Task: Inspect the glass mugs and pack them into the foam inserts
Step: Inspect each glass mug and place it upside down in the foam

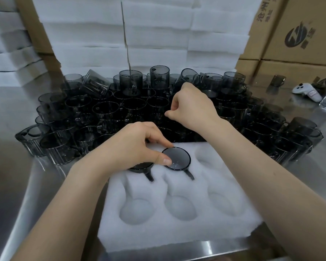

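Upside down, a mug (179,161) is pinched by the left hand (132,147) — seemingly to seat it in the foam insert (177,228) — right hand (192,108) curled, hold unclear.

My left hand (137,147) pinches mug (177,159) rim in foam (177,232), frame centre; right hand (192,108) curled over mug pile (102,110) above it.

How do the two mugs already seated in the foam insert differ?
1. The middle mug shows its whole round top face. The left mug is mostly hidden under the left hand.
2. The left mug sits in the back-left cavity, the middle mug in the back-centre one.
3. The hand lies over the left mug. Only its thumb and forefinger touch the middle mug's rim.
Shared: both are dark glass, sunk in the foam insert, handles pointing towards the person.
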